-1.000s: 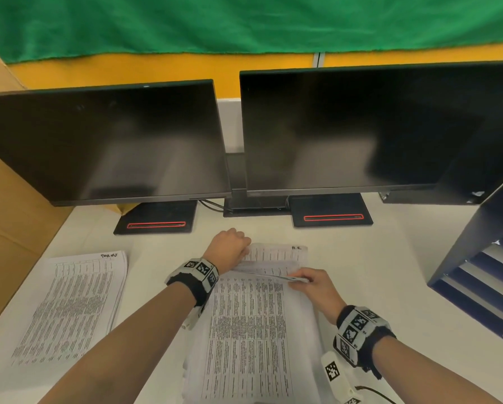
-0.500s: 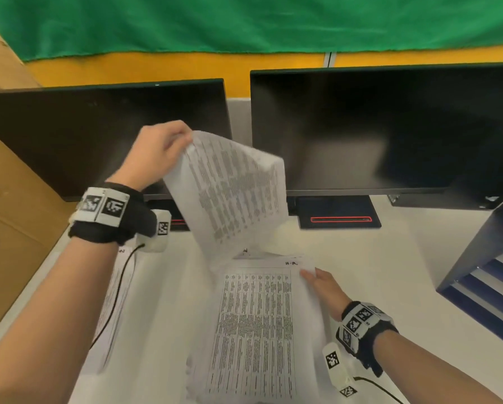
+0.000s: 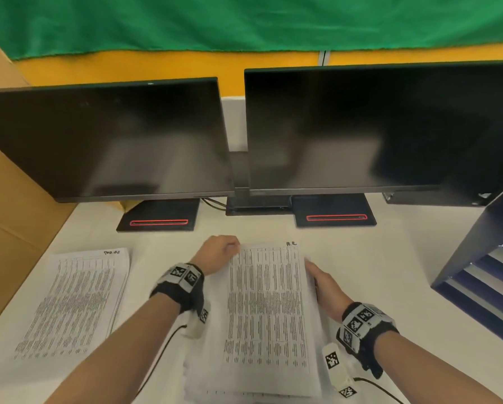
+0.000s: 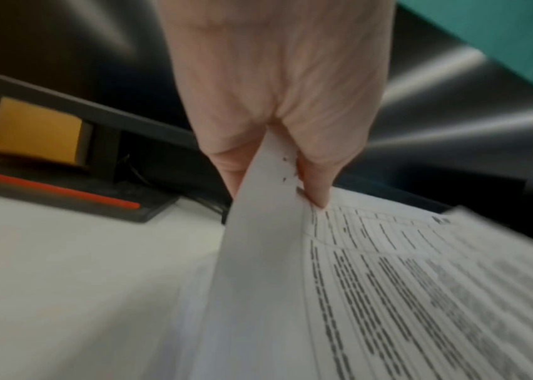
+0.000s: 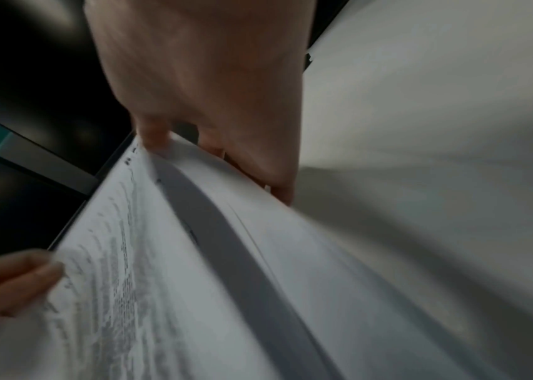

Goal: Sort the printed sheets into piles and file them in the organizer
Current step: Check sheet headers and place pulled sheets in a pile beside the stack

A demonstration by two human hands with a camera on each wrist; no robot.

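Observation:
A stack of printed sheets [image 3: 212, 339] lies in the middle of the white desk. Its top sheet [image 3: 267, 301] [image 4: 388, 282] is marked by hand at the far right corner. My left hand [image 3: 232, 249] [image 4: 275, 195] pinches that sheet's far left corner between thumb and finger, and the corner curls up. My right hand [image 3: 311, 266] [image 5: 216, 164] holds the right edge, thumb on top and fingers underneath; the edge is raised off the stack. A second pile of printed sheets [image 3: 75, 298] lies flat at the left. The dark blue organizer [image 3: 483, 237] stands at the right edge.
Two dark monitors [image 3: 107, 141] [image 3: 375, 126] on black bases stand across the back of the desk. A cardboard box [image 3: 8, 217] lines the left side. Cables run from both wrist cameras over the desk's near edge.
Half a second ago my left hand held a sheet high in front of the left monitor. It has come back down to the centre stack and pinches the top sheet's corner. The right hand stayed at the right edge.

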